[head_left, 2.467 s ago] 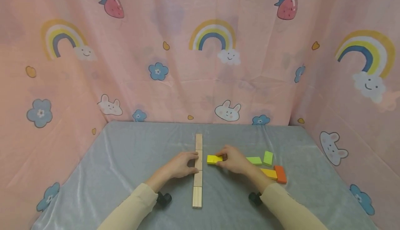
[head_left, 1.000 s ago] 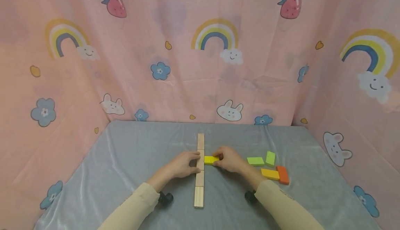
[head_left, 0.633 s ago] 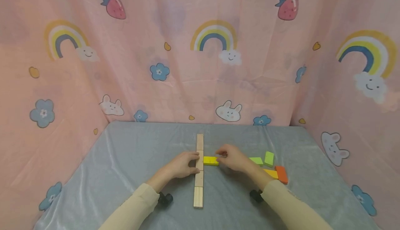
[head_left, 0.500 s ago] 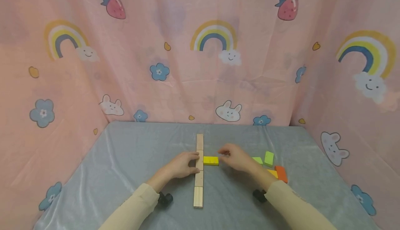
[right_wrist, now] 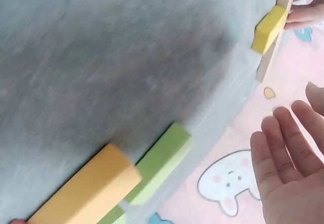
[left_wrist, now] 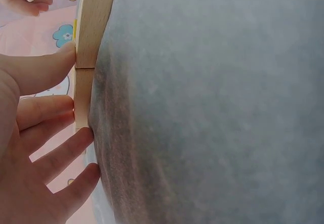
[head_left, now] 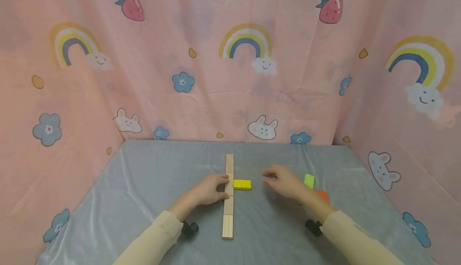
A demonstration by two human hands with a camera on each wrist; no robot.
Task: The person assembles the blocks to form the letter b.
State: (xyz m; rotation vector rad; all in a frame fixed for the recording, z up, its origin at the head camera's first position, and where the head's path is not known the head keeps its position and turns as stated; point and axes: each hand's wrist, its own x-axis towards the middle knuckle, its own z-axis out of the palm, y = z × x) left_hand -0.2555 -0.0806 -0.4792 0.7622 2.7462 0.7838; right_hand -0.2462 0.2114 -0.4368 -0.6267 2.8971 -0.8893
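Plain wooden blocks (head_left: 228,225) lie end to end in a straight line on the cloth. My left hand (head_left: 206,189) rests its thumb and fingertips on the middle of that line, fingers extended and spread in the left wrist view. Butted against the line's right side is a yellow block (head_left: 242,185), making a T with it. My right hand (head_left: 286,181) hovers to the right of the yellow block, holding nothing. Below it in the right wrist view lie a yellow-orange block (right_wrist: 86,188) and a green block (right_wrist: 161,164), both hidden behind the hand and forearm in the head view.
A second green block (head_left: 309,180) and an orange block (head_left: 322,196) lie on the right, the orange one partly covered by my forearm. Grey cloth (head_left: 155,169) covers the table. A pink patterned curtain (head_left: 201,109) surrounds the back and sides.
My right hand slid the yellow block left against the wooden line, let go of it, and drew away to the right. My left hand stayed on the line.
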